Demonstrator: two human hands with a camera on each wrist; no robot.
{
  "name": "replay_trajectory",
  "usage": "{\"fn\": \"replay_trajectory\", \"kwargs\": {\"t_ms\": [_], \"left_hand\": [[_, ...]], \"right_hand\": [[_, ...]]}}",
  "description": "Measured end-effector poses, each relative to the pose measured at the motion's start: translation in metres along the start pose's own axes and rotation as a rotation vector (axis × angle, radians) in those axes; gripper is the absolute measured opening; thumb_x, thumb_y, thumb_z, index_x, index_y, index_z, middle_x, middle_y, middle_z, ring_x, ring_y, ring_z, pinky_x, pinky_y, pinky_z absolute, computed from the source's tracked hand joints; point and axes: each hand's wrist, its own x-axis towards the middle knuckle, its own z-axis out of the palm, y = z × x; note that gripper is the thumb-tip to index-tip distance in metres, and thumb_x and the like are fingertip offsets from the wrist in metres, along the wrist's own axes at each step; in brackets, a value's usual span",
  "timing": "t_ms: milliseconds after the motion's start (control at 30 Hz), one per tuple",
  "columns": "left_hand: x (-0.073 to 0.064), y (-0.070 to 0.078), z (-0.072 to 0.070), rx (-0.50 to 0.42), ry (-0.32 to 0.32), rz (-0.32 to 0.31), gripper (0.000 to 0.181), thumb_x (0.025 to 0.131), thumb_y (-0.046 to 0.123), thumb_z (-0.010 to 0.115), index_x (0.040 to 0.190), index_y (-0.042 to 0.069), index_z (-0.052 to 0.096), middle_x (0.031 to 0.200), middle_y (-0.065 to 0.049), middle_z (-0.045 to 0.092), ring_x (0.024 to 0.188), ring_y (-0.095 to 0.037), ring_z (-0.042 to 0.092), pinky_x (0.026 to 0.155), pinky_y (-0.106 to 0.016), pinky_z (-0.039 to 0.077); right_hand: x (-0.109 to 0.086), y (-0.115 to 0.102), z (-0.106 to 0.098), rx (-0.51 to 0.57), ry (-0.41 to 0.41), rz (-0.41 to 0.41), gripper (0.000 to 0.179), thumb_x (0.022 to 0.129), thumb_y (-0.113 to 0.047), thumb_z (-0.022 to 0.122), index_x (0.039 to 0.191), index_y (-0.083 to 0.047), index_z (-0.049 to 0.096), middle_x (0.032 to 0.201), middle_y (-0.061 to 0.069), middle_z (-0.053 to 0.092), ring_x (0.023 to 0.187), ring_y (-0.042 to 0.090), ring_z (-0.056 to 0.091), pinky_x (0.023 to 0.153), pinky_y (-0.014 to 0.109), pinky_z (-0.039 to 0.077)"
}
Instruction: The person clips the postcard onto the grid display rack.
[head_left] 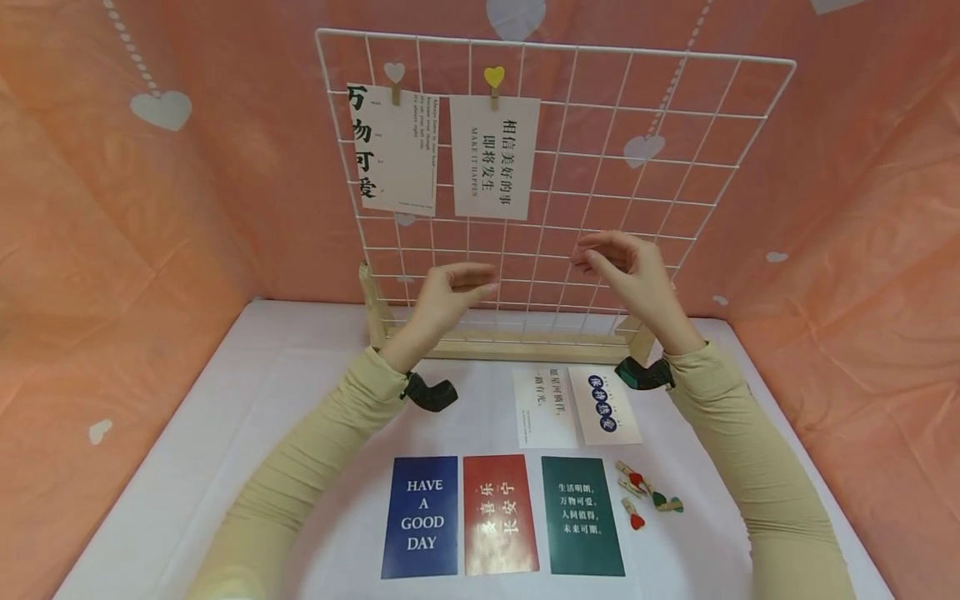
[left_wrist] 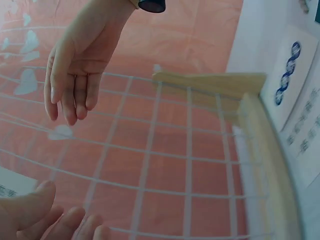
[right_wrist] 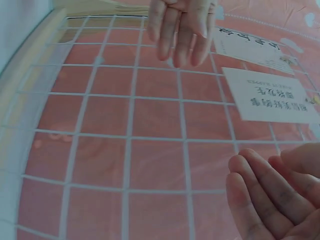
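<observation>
Both hands are raised before a white wire grid (head_left: 551, 154) and hold nothing. My left hand (head_left: 450, 296) is below the two hung cards, its fingers loosely bent toward the right. Higher and farther right is my right hand (head_left: 626, 267), fingers relaxed with the thumb apart. Each wrist view shows both hands with empty space between them. A white card with large black characters (head_left: 397, 150) hangs from a clothespin with a white heart (head_left: 394, 73). Beside it, a clothespin with a yellow heart (head_left: 494, 77) holds another white card (head_left: 495, 158).
The grid stands in a wooden base (head_left: 510, 347). On the white table lie two white cards (head_left: 546, 408), a blue card (head_left: 422, 517), a red card (head_left: 499, 514), a green card (head_left: 582, 517) and several heart clothespins (head_left: 637, 487). Orange cloth (head_left: 112, 250) encloses the space.
</observation>
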Motion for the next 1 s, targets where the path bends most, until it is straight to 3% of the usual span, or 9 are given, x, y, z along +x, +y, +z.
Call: {"fn": "replay_trajectory", "kwargs": {"t_ms": [200, 400, 700, 867, 1000], "left_hand": [[-0.008, -0.035, 0.006, -0.107, -0.117, -0.153, 0.036, 0.09, 0.01, 0.068, 0.123, -0.001, 0.061, 0.115, -0.016, 0.064, 0.107, -0.03, 0.061, 0.089, -0.036, 0.052], [-0.019, -0.067, 0.009, -0.122, -0.218, -0.321, 0.043, 0.091, 0.012, 0.067, 0.13, -0.001, 0.055, 0.124, -0.018, 0.059, 0.113, -0.03, 0.058, 0.096, -0.041, 0.048], [-0.025, -0.101, 0.013, -0.11, -0.3, -0.394, 0.046, 0.092, 0.012, 0.064, 0.132, -0.007, 0.05, 0.125, -0.022, 0.058, 0.115, -0.041, 0.054, 0.097, -0.048, 0.046], [-0.027, -0.113, 0.016, -0.108, -0.316, -0.437, 0.046, 0.092, 0.011, 0.064, 0.132, -0.008, 0.051, 0.124, -0.022, 0.058, 0.112, -0.037, 0.057, 0.096, -0.044, 0.047], [-0.026, -0.119, 0.019, -0.128, -0.314, -0.492, 0.046, 0.093, 0.01, 0.063, 0.134, -0.006, 0.049, 0.124, -0.023, 0.058, 0.111, -0.034, 0.058, 0.096, -0.041, 0.048]], "right_hand": [[-0.03, 0.048, -0.009, -0.017, -0.032, 0.066, 0.027, 0.098, -0.009, 0.054, 0.122, 0.003, 0.059, 0.106, 0.021, 0.066, 0.093, 0.018, 0.066, 0.083, 0.025, 0.053], [-0.066, 0.068, -0.017, -0.072, -0.098, 0.147, 0.027, 0.099, -0.01, 0.053, 0.123, 0.002, 0.058, 0.106, 0.02, 0.067, 0.095, 0.021, 0.066, 0.083, 0.021, 0.052], [-0.111, 0.088, -0.026, -0.108, -0.197, 0.263, 0.028, 0.099, -0.013, 0.054, 0.121, 0.003, 0.059, 0.109, 0.018, 0.066, 0.099, 0.022, 0.065, 0.083, 0.018, 0.051], [-0.133, 0.1, -0.03, -0.065, -0.242, 0.37, 0.03, 0.099, -0.015, 0.055, 0.122, 0.004, 0.057, 0.11, 0.02, 0.065, 0.099, 0.02, 0.065, 0.085, 0.024, 0.052], [-0.152, 0.11, -0.031, -0.018, -0.287, 0.446, 0.035, 0.099, -0.017, 0.055, 0.124, 0.006, 0.055, 0.111, 0.022, 0.064, 0.101, 0.03, 0.063, 0.087, 0.034, 0.053]]}}
